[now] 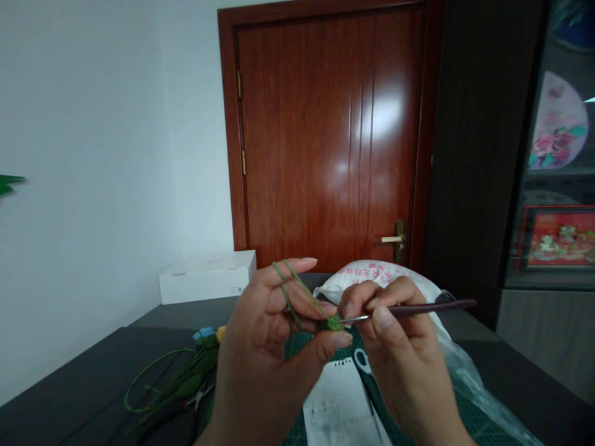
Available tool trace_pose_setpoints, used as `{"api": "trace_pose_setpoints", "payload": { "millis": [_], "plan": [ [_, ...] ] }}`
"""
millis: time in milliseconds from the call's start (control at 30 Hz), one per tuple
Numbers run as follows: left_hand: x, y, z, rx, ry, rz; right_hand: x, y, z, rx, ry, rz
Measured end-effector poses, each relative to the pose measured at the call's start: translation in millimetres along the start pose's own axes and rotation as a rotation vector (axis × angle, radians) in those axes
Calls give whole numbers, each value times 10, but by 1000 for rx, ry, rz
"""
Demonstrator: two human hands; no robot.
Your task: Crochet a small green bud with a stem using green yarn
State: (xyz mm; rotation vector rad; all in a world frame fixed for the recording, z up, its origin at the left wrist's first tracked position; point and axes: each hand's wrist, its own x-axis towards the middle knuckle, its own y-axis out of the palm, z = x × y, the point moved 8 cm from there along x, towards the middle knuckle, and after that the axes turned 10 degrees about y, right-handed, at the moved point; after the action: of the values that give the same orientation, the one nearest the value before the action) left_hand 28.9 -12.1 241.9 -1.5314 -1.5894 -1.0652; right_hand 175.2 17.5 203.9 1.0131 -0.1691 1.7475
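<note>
Between the thumb and fingers of my left hand (274,347) is a small piece of green crochet work (333,323). Green yarn (289,296) runs from it and loops around my raised left index finger. My right hand (400,347) grips a crochet hook (423,308) with a dark handle, held nearly level. The hook's metal tip meets the green piece, and the fingertips of both hands are close together. Whether a loop sits on the hook is too small to tell.
Below my hands lie a written notepad page (341,402), scissors (362,360) and a green cutting mat (478,402). Green yarn leaves (190,384) and pliers (201,394) are at left. A white box (207,277) and a plastic bag (385,272) stand farther back.
</note>
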Motion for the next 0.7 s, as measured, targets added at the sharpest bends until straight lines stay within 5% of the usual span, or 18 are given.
{"api": "trace_pose_setpoints", "payload": {
  "millis": [367,700],
  "plan": [
    [1,2,7,22,-7,-20,-35,11,-224,315,233,-67],
    [-1,-5,6,96,18,-6,-47,32,375,-345,-222,-25]
  ]
}}
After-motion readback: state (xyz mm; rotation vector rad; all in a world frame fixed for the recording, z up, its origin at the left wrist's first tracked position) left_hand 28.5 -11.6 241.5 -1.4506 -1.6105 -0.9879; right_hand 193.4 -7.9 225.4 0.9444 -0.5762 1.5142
